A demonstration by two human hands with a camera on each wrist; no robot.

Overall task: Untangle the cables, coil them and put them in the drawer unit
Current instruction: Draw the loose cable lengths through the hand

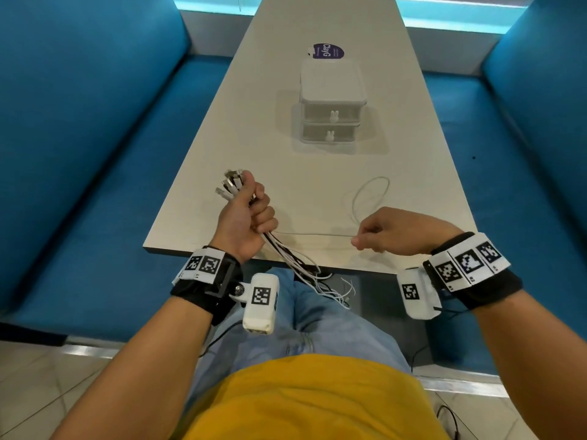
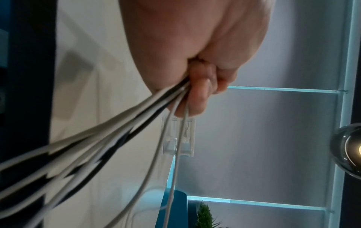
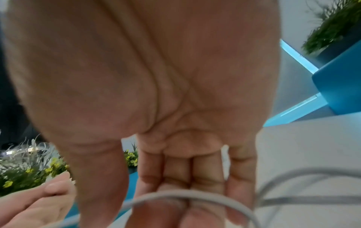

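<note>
From the head camera, the left hand [image 1: 246,222] is clenched around a bundle of cables [image 1: 287,257], plug ends fanned above the fist and black and white tails hanging past the near table [image 1: 276,100] edge toward the lap. The right hand [image 1: 394,231] pinches one white cable [image 1: 370,198], which runs across to the left fist and lies in a loose loop on the table. Well beyond stands one drawer unit [image 1: 330,103] with two drawers, both closed, and a purple sticker [image 1: 327,51] behind it. The step looks like drawing a single cable free; it is best done by keeping the left grip firm while pulling the white one slowly and level, so no knot tightens.

In the left wrist camera, the fingers [image 2: 197,100] curl tightly round the bundle [image 2: 117,131]; I count at least six strands, some white and some black, though blur prevents a sure count.

In the right wrist camera, the right hand's fingers [image 3: 175,169] are curled, with the white cable [image 3: 175,195] looped across them; the exact pinch point is out of sight. One plug cannot be counted here.
</note>
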